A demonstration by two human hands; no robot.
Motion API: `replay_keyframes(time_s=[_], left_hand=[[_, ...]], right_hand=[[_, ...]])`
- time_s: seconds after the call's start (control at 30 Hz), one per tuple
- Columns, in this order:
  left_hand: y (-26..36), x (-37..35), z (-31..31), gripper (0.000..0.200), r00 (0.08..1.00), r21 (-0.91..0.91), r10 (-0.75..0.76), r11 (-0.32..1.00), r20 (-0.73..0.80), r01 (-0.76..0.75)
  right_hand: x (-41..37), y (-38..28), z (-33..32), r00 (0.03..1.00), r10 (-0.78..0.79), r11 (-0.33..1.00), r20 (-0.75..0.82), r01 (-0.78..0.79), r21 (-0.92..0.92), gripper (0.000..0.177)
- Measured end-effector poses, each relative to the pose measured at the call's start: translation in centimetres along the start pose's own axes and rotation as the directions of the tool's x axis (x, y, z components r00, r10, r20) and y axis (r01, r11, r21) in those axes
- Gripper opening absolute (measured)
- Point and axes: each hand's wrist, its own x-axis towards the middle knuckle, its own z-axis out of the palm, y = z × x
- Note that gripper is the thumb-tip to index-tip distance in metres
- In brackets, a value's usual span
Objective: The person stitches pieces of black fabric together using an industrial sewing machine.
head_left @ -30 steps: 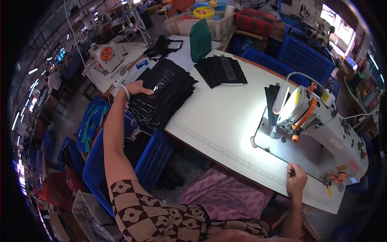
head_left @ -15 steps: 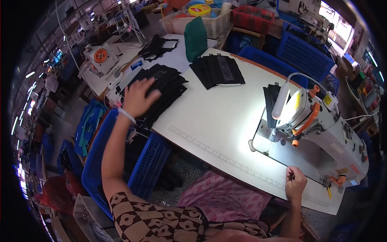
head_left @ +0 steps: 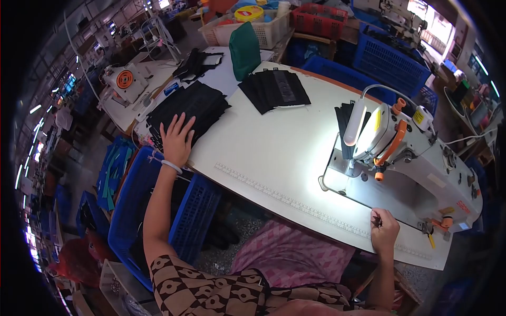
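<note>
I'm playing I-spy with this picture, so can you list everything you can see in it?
Table: one, white, middle.
Sewing machine: one, white with orange parts, on the table's right.
Lamp: one, white, lit, on the machine.
Cloth stacks: two, black; one at the table's left end, one at its far edge.
Strips: a bunch, black, behind the machine.
Green cloth: one, beyond the table.
Crates: several, blue; one below the table's left end, more at top right.
Baskets: one white, one red, top.
Left hand: open, flat on the left stack.
Right hand: curled, at the table's front edge.
</note>
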Motion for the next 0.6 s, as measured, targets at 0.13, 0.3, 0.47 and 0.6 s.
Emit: replay_keyframes(time_s=[0.13, 0.3, 0.47, 0.6], left_hand=[[-0.4, 1.6, -1.4, 0.039, 0.938, -0.589, -0.346, 0.761, -0.014, 0.272], [4.0, 1.5, -5.1, 0.041, 0.853, -0.585, -0.410, 0.795, -0.323, 0.161], [17.7, -3.4, -8.9, 0.050, 0.965, -0.496, 0.132, 0.837, -0.226, -0.231], [26.7, -9.3, -8.3, 0.056, 0.872, -0.796, 0.490, 0.532, 0.013, -0.287]], right_hand=[[0.0, -0.1, 0.0, 1.000, 0.002, 1.000, -0.001, -0.002, 0.000, 0.010], [-0.1, -1.7, 0.6, 0.998, 0.010, 0.984, -0.055, 0.000, 0.179, 0.004], [0.7, -8.6, 4.3, 0.993, -0.014, 0.714, 0.114, -0.070, 0.696, 0.027], [3.9, -10.1, 9.3, 0.900, 0.253, 0.322, 0.356, -0.425, 0.846, 0.046]])
